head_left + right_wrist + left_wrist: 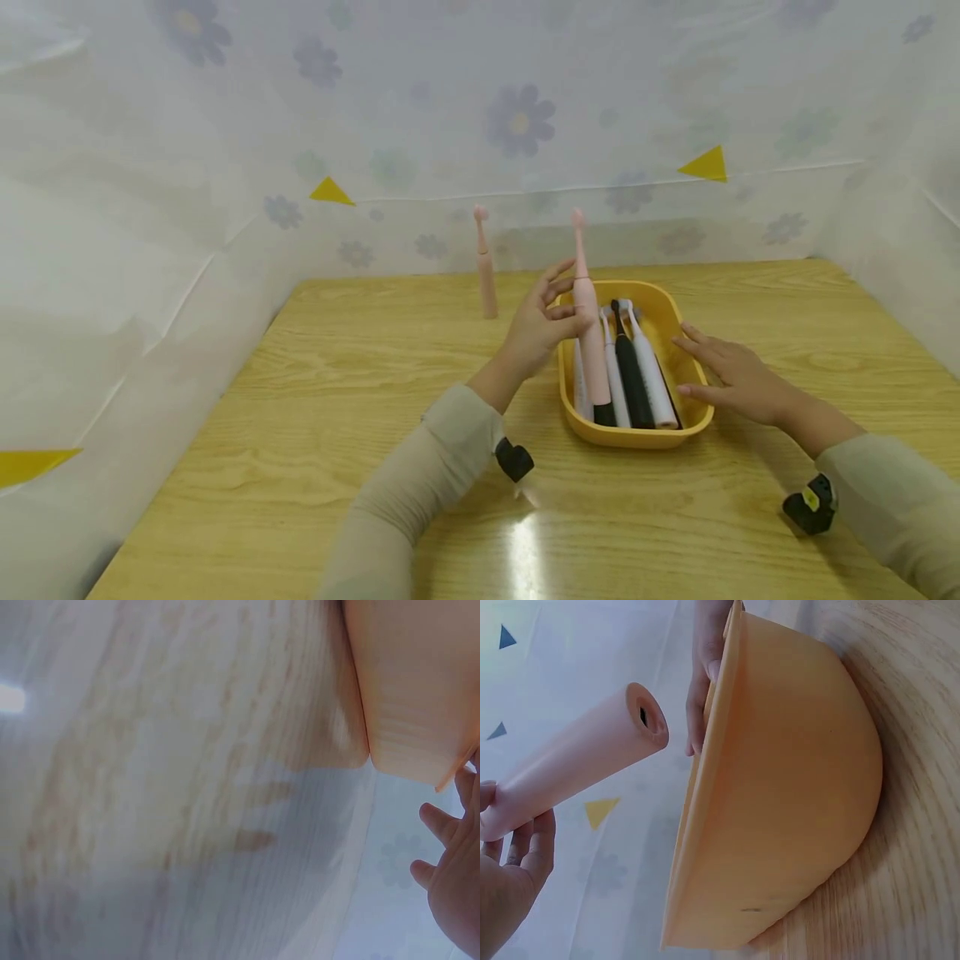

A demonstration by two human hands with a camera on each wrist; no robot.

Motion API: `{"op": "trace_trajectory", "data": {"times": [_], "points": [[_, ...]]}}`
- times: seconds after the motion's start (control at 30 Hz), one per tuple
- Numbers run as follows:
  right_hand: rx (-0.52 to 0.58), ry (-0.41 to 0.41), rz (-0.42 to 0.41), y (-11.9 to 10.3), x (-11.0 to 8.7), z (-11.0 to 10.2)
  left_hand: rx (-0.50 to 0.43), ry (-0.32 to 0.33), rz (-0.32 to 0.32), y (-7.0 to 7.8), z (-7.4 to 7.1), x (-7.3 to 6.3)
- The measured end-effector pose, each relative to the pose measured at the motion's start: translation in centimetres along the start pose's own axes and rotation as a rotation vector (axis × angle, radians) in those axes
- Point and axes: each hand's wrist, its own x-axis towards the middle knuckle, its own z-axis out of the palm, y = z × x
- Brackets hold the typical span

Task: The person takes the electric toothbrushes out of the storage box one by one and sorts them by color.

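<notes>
My left hand (542, 321) pinches a pink electric toothbrush (590, 333) by its handle, over the left side of a yellow plastic bin (636, 437). The brush head points up; its round handle base (649, 718) faces the camera in the left wrist view, lifted beside the bin's rim. At the bin's right side, my right hand (738, 379) rests on the rim with fingers spread and fairly straight. Inside the bin lie several electric toothbrushes, among them a black toothbrush (633, 379) and a white toothbrush (652, 375). Some are partly hidden by the pink one.
A smaller peach toothbrush (486, 279) stands upright on the wooden table (337, 400), left of the bin and behind my left hand. A pale flowered sheet (420, 108) hangs behind the table and along both sides.
</notes>
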Motion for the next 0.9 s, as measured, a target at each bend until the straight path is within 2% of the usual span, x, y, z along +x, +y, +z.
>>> {"op": "trace_trajectory", "data": {"times": [0.27,0.6,0.73,0.9], "points": [[-0.029,-0.008,0.019,-0.4,0.2,-0.1,0.0,0.011,0.023,0.8,-1.1,-0.3],[-0.085,-0.002,0.013,-0.5,0.2,0.2,-0.003,0.037,0.015,1.3,-2.5,-0.9],[-0.095,0.003,0.015,-0.5,0.2,0.3,-0.013,0.035,0.052,1.4,-3.2,-1.2],[-0.101,0.019,0.011,-0.5,0.3,0.4,0.026,0.087,0.06,1.7,-4.4,-1.8]]}}
